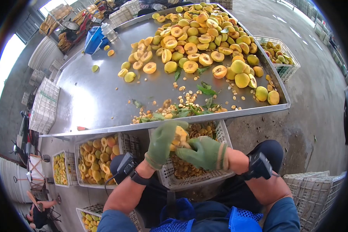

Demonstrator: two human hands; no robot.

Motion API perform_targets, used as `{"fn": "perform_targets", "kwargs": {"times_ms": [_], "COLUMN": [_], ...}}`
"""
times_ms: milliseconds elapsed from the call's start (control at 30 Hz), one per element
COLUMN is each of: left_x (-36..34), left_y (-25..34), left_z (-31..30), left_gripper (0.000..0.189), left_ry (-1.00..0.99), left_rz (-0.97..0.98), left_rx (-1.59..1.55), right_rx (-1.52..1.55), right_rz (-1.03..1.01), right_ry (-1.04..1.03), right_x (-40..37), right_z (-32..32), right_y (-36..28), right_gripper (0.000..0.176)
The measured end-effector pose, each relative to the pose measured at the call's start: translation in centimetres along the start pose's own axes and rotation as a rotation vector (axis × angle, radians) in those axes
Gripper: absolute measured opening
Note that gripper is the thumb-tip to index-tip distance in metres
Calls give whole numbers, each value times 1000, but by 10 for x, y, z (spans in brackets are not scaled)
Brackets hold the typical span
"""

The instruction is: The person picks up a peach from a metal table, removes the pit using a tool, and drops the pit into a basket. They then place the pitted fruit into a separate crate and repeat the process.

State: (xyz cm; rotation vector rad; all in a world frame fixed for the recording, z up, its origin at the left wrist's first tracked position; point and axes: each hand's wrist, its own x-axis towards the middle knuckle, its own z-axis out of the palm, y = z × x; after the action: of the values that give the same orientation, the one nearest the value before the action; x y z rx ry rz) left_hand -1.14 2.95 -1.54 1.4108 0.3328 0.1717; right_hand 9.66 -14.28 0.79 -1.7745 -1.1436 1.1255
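Observation:
My left hand (pixel 161 144), in a green knit glove, is closed around a yellow peach (pixel 179 136) with orange cut flesh. Against the lower right of that fruit, my right hand (pixel 205 153), gloved alike, has its fingers curled shut; what lies inside them is hidden. Both hands are over a white plastic crate (pixel 167 176) of peach stones and scraps (pixel 187 169), just off the table's near edge. Beyond them on the steel table (pixel 89 110) lie loose pits (pixel 189 97), green leaves (pixel 207 91) and a big heap of halved peaches (pixel 191 48).
Crates of peaches stand at left, one large (pixel 98 160) and one small (pixel 62 170); another (pixel 284 58) is beyond the table's right edge. A blue basket (pixel 94 40) sits on the table. Stacked crates (pixel 313 193) are at lower right. A seated person (pixel 40 214) is at lower left.

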Motion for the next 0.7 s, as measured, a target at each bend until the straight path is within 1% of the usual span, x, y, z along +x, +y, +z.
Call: {"fn": "perform_targets", "kwargs": {"times_ms": [33, 67, 100, 133, 200, 233, 333, 433, 533, 633, 700], "left_x": [2, 5, 9, 11, 10, 11, 12, 9, 7, 5, 4], "left_y": [-3, -6, -11, -13, -15, -16, -17, -12, -16, -15, -12], "left_z": [-6, -10, -13, -16, -20, -19, -14, -11, -8, -4, -1], "left_gripper": [55, 57, 59, 62, 63, 63, 63, 64, 64, 61, 57], "left_ry": [-9, -1, 12, 26, 14, 17, -4, -37, -63, -74, -92], "left_rz": [-10, 1, 14, 26, -19, -30, -43, -20, -4, -17, -20], "left_rx": [-85, -103, -123, -144, -206, -240, -259, -166, -92, -43, -22], "right_rx": [65, 124, 132, 148, 191, 221, 86, -74, -140, -297, -272], "right_rz": [22, 41, 185, 186, 197, 263, 21, 44, 17, 79, 82], "right_ry": [-115, -233, -275, -231, -132, -106, 66, 169, 212, 235, 220], "right_x": [-5, -9, -11, -10, -11, -13, -4, 1, 0, -1, -2], "right_z": [-10, -19, -23, -24, -21, -23, -13, -4, 1, 3, 1], "right_y": [-8, -15, -20, -19, -15, -22, -6, 5, 3, -2, -3], "right_gripper": [45, 47, 53, 54, 56, 52, 50, 47, 46, 43, 43]}}
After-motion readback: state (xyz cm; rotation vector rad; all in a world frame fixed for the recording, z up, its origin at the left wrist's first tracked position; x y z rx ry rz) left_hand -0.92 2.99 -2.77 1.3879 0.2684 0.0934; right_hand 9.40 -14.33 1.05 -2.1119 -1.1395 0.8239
